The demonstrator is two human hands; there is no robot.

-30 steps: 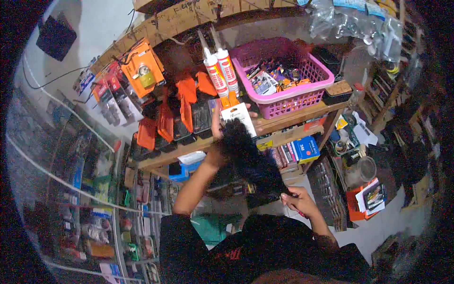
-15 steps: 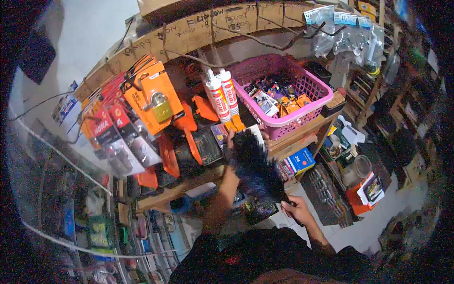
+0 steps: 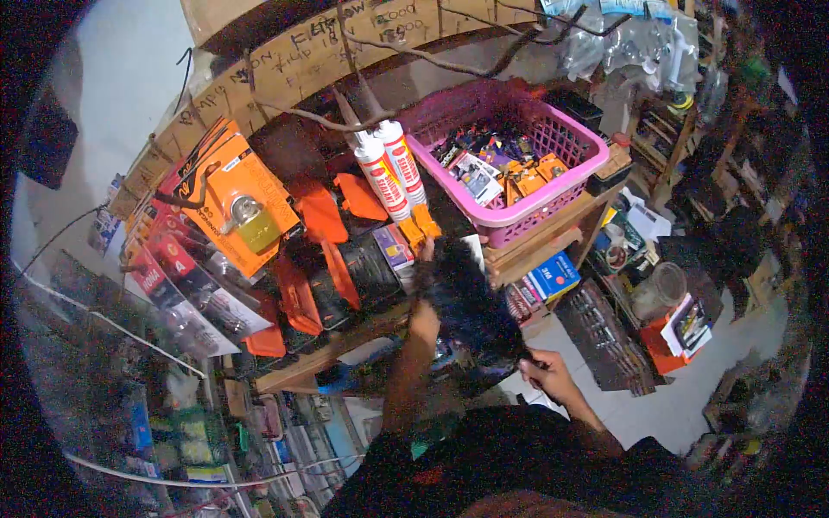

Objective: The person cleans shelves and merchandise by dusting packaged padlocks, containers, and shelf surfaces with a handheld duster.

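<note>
My right hand (image 3: 550, 376) is closed around the handle end of a dark, fluffy duster (image 3: 473, 298), at the lower middle. The duster's bristles lie across my left hand (image 3: 422, 318) and cover most of its fingers. A white, flat-looking edge (image 3: 474, 250) shows past the duster, beside the left hand; what this hand grips is mostly hidden. Two silicone sealant tubes (image 3: 387, 173) stand upright just beyond the left hand, with orange pieces (image 3: 420, 226) at their base. A small purple box (image 3: 394, 248) sits left of the fingers.
A pink basket (image 3: 541, 211) of small packets stands on the wooden shelf. Packaged padlocks (image 3: 255, 224) and other carded goods hang at left, over orange bins (image 3: 298, 298). Bent hooks (image 3: 414, 53) jut from the board above. A blue 3M box (image 3: 553, 274) sits lower right.
The view has shifted, and the shelf goods sit further left. The duster still lies over my left hand, its bristles now lower and darker. My right hand keeps its hold on the handle.
</note>
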